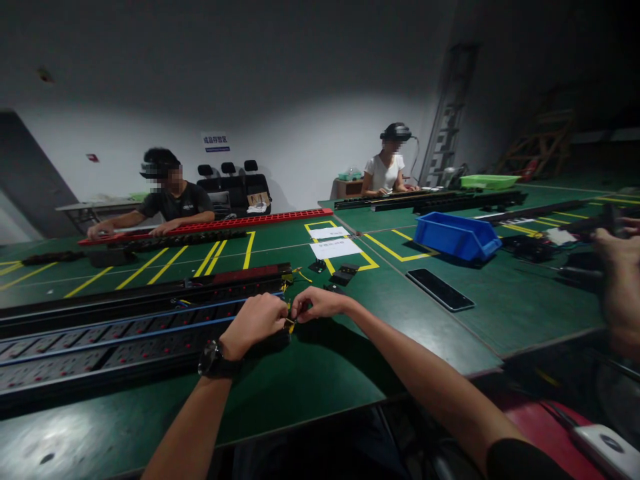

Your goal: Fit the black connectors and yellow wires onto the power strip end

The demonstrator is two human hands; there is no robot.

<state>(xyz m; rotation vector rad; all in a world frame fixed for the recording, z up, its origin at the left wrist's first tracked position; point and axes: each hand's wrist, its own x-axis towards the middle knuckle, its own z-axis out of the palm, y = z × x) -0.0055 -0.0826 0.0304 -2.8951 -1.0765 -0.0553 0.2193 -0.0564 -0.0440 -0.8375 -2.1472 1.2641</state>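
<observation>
Long black socket strips (75,363) with small red dots lie side by side on the left, blue lines running along them. At their right end a short yellow wire (291,327) shows between my hands. My left hand (257,323), a dark watch on its wrist, is closed at that end, with fingertips at the wire. From the right, my right hand (317,305) meets it, thumb and fingers pinched on the wire. The fingers partly hide the wire and the strip's end. Another black strip (240,277) with loose yellow wires lies just behind.
Small black parts (345,273) and paper sheets (335,249) lie beyond my hands. A phone (440,289) and a blue bin (456,237) stand to the right. Two people work across the green table (370,373), one beside a red rail (210,225). Another person's hand (617,260) is at far right.
</observation>
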